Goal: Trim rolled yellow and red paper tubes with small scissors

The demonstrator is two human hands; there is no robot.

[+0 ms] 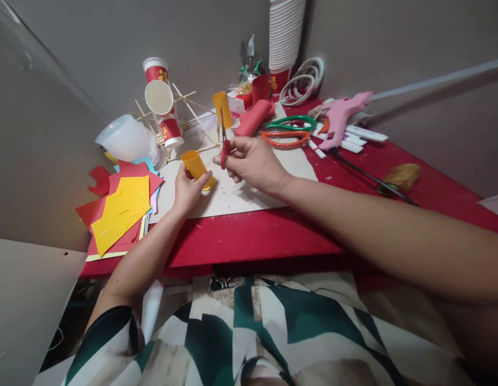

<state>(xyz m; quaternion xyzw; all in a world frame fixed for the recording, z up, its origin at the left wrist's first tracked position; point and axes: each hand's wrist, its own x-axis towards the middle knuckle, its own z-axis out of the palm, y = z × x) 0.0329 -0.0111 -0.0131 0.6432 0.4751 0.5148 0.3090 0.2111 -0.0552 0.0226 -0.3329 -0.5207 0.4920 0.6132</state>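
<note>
A yellow paper tube (195, 165) is gripped by my left hand (188, 188), thumb on its near side, a little over the white sheet (249, 201). Red-handled scissors (224, 145) stand upright in my right hand (253, 161), the blades pointing up and away from me. A gap separates the scissors from the tube. Just behind the blades stands a second yellow tube (222, 110). To its right a red paper tube (255, 119) lies on its side, and another red tube (260, 89) stands upright farther back.
Coloured paper (122, 209) is piled at the left, near stacked cups (159, 97) and thin sticks (192, 110). On the right lie large scissors (287, 138), a pink glue gun (341, 115) and its black cord (367, 174). A tall cup stack (286, 37) stands behind.
</note>
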